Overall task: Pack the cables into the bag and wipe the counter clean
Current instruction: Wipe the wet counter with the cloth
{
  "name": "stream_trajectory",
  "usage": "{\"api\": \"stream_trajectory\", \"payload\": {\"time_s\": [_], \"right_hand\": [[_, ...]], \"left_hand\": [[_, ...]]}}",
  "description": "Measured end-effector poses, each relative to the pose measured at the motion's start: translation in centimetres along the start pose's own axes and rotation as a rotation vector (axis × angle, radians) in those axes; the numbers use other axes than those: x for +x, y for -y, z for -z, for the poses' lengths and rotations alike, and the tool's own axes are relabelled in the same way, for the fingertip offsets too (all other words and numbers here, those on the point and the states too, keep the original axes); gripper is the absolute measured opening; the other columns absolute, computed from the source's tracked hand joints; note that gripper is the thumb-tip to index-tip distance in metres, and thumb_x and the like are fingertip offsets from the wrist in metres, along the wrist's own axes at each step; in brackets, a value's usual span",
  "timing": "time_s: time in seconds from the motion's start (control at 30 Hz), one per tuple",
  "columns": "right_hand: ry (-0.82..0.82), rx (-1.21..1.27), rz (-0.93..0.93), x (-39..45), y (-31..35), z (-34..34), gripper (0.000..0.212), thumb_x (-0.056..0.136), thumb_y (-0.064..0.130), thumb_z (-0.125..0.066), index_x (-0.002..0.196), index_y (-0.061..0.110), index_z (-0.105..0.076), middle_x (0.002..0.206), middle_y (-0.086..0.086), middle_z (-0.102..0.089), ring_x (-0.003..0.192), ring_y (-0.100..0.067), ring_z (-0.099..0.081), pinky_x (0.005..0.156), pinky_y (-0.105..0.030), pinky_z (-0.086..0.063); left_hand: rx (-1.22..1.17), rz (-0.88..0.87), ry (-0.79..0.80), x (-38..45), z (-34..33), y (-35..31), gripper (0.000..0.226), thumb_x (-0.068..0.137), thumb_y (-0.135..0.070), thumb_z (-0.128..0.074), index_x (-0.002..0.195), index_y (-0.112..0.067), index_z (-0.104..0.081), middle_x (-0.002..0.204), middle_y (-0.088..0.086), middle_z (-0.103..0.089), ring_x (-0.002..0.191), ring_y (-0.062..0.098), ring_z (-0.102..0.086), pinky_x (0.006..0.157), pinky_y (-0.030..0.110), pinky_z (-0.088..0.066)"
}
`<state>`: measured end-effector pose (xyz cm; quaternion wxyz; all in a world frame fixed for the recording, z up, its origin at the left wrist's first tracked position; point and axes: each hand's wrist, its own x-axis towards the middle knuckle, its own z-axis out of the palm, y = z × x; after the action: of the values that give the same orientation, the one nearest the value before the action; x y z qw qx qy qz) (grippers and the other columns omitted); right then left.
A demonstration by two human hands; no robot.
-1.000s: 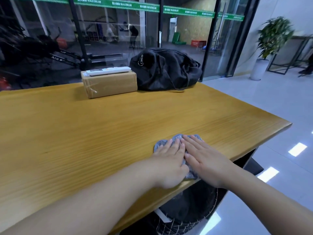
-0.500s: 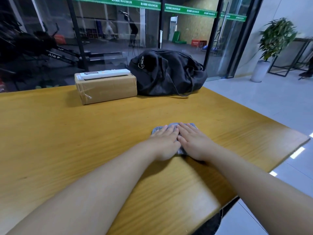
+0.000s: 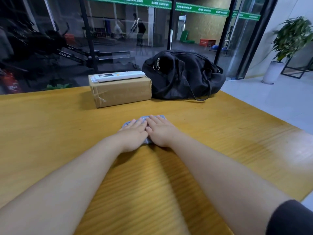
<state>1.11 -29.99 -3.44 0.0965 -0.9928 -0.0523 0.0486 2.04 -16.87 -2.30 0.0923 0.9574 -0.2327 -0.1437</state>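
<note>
A grey cloth point(image 3: 160, 117) lies flat on the yellow wooden counter point(image 3: 50, 129), mostly hidden under my hands. My left hand point(image 3: 134, 134) and my right hand point(image 3: 160, 131) press down on it side by side, palms flat, fingers pointing away from me. A black duffel bag point(image 3: 183, 75) sits zipped at the far edge of the counter, beyond my hands and to the right. No cables are in view.
A taped cardboard box point(image 3: 120, 92) stands left of the bag with a white remote control point(image 3: 120, 75) lying on top. A glass wall runs behind the counter. The counter's right edge drops to a tiled floor point(image 3: 274, 100), with a potted plant point(image 3: 288, 48) farther off.
Both hands have pushed the cloth away from the near right edge toward the middle of the counter, closer to the box and bag.
</note>
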Motion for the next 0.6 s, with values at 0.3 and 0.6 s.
{"api": "stream_trajectory", "payload": {"time_s": [0.3,0.6], "right_hand": [[0.025,-0.021,0.257,-5.6,2.6,-1.4,0.056,0.101,0.038,-0.024,0.152,0.019,-0.011,0.161,-0.001,-0.004,0.148,-0.015,0.003,0.121,-0.034,0.001],[0.090,0.016,0.262,-13.9,-0.2,-0.4,0.106,0.059,0.082,-0.004,0.152,0.029,-0.004,0.160,0.012,0.004,0.146,-0.004,0.011,0.118,-0.024,0.007]], "left_hand": [[-0.024,-0.021,0.009,-9.1,-1.9,0.7,0.061,0.101,-0.038,-0.022,0.151,-0.015,0.005,0.159,-0.001,0.015,0.146,0.012,0.014,0.120,0.030,0.003],[-0.160,-0.236,0.034,-13.9,-1.9,-2.6,0.048,0.099,-0.027,-0.040,0.147,-0.024,-0.031,0.159,-0.005,-0.008,0.144,-0.001,-0.005,0.104,0.006,-0.003]]}}
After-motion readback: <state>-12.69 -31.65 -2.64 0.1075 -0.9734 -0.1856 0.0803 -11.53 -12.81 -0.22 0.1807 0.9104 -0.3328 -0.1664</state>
